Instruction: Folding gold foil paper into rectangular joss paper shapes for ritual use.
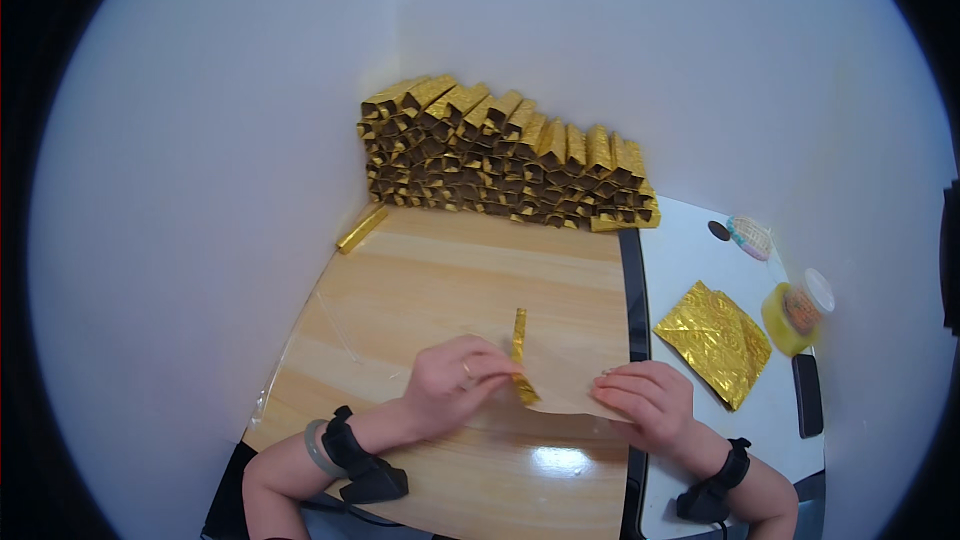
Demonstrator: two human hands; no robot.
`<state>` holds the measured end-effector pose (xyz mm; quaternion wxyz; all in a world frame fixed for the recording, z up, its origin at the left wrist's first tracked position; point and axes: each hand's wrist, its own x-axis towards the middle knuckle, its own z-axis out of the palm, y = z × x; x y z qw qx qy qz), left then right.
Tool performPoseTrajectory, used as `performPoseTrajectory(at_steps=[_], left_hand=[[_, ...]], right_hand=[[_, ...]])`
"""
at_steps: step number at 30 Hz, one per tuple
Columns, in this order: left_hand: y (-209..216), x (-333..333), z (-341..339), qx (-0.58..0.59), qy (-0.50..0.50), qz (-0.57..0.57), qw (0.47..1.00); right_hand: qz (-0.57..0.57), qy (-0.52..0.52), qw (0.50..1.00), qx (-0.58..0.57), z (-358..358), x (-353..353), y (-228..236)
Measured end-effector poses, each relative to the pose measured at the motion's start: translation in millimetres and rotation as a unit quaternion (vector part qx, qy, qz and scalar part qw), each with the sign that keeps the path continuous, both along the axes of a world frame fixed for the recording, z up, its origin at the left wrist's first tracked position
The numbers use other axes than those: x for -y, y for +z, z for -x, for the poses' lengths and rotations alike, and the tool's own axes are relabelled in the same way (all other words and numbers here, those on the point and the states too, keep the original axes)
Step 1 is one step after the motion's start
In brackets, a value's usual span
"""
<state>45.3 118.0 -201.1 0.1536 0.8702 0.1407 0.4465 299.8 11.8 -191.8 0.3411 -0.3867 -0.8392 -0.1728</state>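
Observation:
Between my two hands lies a sheet of gold foil paper [568, 378], its plain tan back facing up. Along the sheet's left edge, a narrow strip is folded over and shows its gold side. My left hand [452, 385] pinches that folded edge between thumb and fingers. At the opposite edge, my right hand [648, 402] grips the sheet, its fingers on top and the thumb mostly hidden. The sheet rests on or just above the wood-grain board [450, 270]; I cannot tell which.
Against the back wall stands a tall stack of folded gold paper tubes [500, 155]. One loose gold tube [362, 230] lies at the board's left edge. On the white surface at right are gold foil sheets [712, 342], a yellow tub [788, 320] and a dark phone [808, 396].

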Motion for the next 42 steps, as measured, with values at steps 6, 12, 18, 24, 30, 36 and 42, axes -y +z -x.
performPoseTrajectory(at_steps=[6,12,18,24,30,36,42], left_hand=[[-14.6,-26.6,3.2,0.016,-0.088,0.222,0.971],[-2.4,-18.7,-1.0,-0.024,0.087,0.140,0.986],[2.7,24.3,-13.4,-0.226,-0.070,0.109,0.965],[-17.0,19.5,-8.0,-0.240,-0.042,0.055,0.968],[-6.0,19.9,-6.3,-0.279,0.054,0.033,0.958],[-4.1,21.7,-7.3,-0.263,0.041,0.057,0.962],[-7.1,16.5,-5.0,-0.222,-0.004,0.151,0.963]], right_hand=[[-0.018,0.089,0.996,-0.015,-12.5,0.5,-7.5],[0.031,0.055,0.990,0.126,-2.0,-1.2,-1.5],[0.158,0.061,0.985,0.040,16.0,-6.6,-23.0],[0.141,0.062,0.988,-0.025,16.9,-12.0,-25.9],[0.160,-0.001,0.986,-0.042,1.2,-12.1,-26.5],[0.234,-0.016,0.968,-0.086,3.1,-16.8,-23.7],[0.186,0.009,0.980,-0.070,1.4,-16.9,-22.2]])
